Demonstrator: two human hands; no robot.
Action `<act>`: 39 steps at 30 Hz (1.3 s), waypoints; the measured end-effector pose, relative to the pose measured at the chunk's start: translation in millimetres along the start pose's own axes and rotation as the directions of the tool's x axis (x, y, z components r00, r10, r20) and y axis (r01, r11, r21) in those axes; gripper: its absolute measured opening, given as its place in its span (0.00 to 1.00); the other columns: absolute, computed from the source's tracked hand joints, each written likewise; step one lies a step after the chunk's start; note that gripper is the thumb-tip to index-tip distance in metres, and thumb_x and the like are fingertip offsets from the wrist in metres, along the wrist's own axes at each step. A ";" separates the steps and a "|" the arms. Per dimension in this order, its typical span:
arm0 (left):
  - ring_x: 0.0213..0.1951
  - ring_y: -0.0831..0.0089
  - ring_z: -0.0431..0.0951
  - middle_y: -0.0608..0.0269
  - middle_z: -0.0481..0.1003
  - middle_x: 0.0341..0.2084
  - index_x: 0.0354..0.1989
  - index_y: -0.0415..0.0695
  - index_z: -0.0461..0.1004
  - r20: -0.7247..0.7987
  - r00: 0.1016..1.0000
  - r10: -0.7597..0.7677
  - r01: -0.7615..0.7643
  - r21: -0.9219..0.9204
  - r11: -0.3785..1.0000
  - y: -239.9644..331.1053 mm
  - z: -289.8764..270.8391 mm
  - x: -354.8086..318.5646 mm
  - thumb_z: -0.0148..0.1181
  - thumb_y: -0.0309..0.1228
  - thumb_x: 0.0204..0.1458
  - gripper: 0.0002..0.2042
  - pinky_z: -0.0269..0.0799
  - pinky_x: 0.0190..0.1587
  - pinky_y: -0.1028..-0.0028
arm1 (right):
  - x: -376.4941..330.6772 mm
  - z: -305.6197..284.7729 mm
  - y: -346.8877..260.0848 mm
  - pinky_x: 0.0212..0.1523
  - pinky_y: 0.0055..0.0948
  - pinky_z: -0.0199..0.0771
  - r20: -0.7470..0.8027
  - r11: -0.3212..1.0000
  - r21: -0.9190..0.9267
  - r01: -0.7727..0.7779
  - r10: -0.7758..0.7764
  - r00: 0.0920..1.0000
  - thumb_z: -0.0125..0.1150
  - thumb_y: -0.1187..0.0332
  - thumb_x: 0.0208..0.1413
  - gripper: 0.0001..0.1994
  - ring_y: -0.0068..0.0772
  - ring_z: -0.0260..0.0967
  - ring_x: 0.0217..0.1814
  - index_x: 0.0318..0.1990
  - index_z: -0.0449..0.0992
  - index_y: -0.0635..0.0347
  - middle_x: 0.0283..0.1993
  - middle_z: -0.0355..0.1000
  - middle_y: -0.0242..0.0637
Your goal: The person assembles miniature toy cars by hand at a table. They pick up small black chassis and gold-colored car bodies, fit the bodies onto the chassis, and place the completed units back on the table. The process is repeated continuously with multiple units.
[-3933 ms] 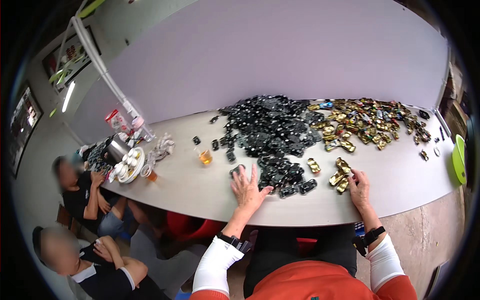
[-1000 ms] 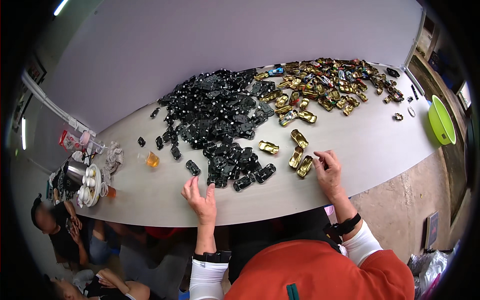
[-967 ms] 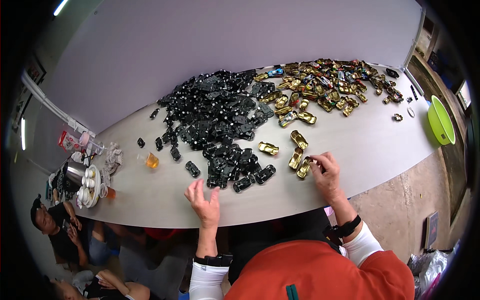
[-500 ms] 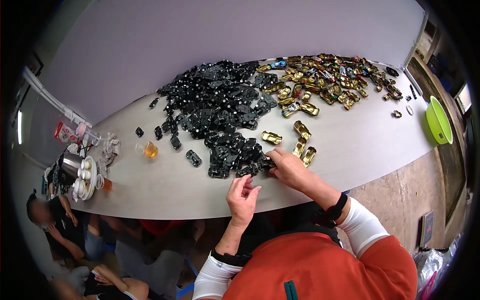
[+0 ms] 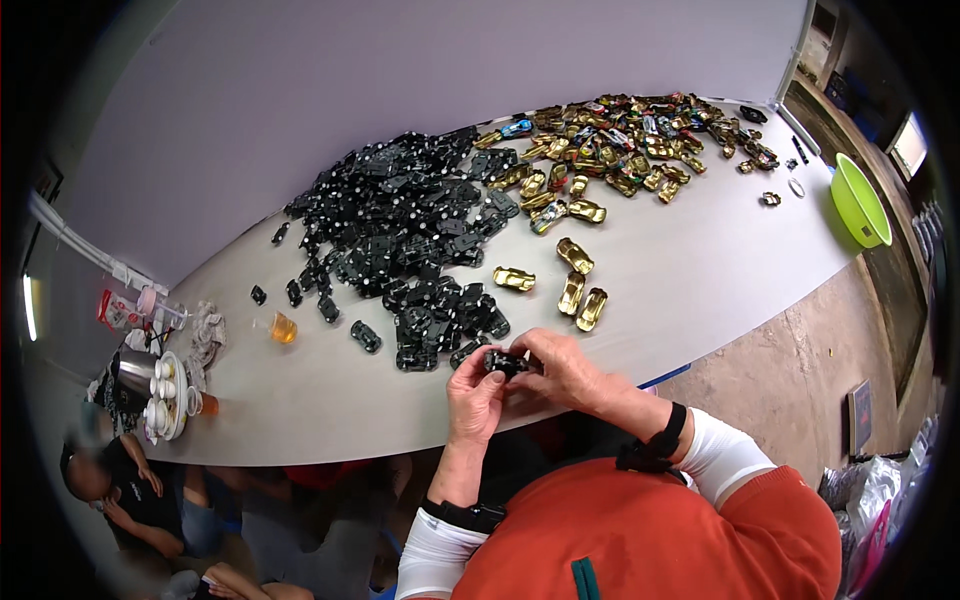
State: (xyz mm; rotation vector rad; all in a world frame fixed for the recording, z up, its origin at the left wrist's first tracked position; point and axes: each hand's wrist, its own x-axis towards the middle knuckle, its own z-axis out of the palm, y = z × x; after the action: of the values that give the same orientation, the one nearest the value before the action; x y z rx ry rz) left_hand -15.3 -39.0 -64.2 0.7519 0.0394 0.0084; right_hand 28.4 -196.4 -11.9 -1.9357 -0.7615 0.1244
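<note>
Near the front edge of the table, I hold a black toy car chassis [image 5: 507,363] between both hands. The thumb and fingers of my left hand [image 5: 473,402] close on its left end. At its right end, the bent fingers of my right hand [image 5: 562,372] grip it and hide part of it. Just beyond my hands lies a large heap of black toy car chassis [image 5: 395,215], reaching back toward the wall. Several loose gold toy car bodies [image 5: 575,256] rest to the right of that heap.
A heap of gold and coloured toy cars [image 5: 620,140] lies at the back right. On the right edge stands a green basin [image 5: 860,202]. To the left are a cup of amber drink [image 5: 284,328], a tray of cups [image 5: 176,420] and a cloth [image 5: 206,335]. A person [image 5: 125,490] sits at lower left.
My right hand has drawn back from the black heap toward me, bringing a chassis. My left hand, open before, has closed on it. The view has shifted slightly.
</note>
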 end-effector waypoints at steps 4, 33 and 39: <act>0.37 0.68 0.75 0.49 0.72 0.39 0.44 0.37 0.69 -0.010 1.000 -0.008 0.007 -0.100 0.995 8.9 -5.6 -2.2 0.61 0.21 0.44 0.17 0.72 0.32 0.77 | -8.9 -35.2 11.6 0.29 0.28 0.69 -0.162 0.967 -0.170 0.192 -0.219 0.962 0.65 0.76 0.40 0.14 0.33 0.67 0.31 0.37 0.71 0.62 0.36 0.66 0.39; 0.45 0.60 0.73 0.55 0.70 0.43 0.42 0.37 0.71 0.298 0.890 -0.347 0.347 0.054 0.936 6.4 59.2 10.3 0.63 0.23 0.43 0.15 0.72 0.46 0.68 | 9.1 -50.8 23.4 0.21 0.31 0.64 -0.539 0.966 -0.256 0.034 -0.172 0.825 0.55 0.80 0.43 0.04 0.36 0.64 0.23 0.27 0.67 0.64 0.25 0.62 0.38; 0.43 0.64 0.74 0.57 0.71 0.39 0.42 0.34 0.70 0.240 0.950 -0.197 0.144 0.223 0.964 3.7 52.5 8.1 0.58 0.20 0.46 0.14 0.74 0.42 0.70 | 6.1 -49.5 5.6 0.21 0.34 0.65 -0.396 0.920 -0.390 0.024 -0.191 0.898 0.58 0.77 0.44 0.04 0.42 0.65 0.23 0.27 0.68 0.65 0.26 0.64 0.40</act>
State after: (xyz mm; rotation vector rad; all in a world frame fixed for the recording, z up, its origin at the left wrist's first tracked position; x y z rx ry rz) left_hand -5.1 -72.0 -23.6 0.9473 -0.1476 -0.2645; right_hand 55.7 -233.1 8.9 -2.1657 -0.6221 -0.5434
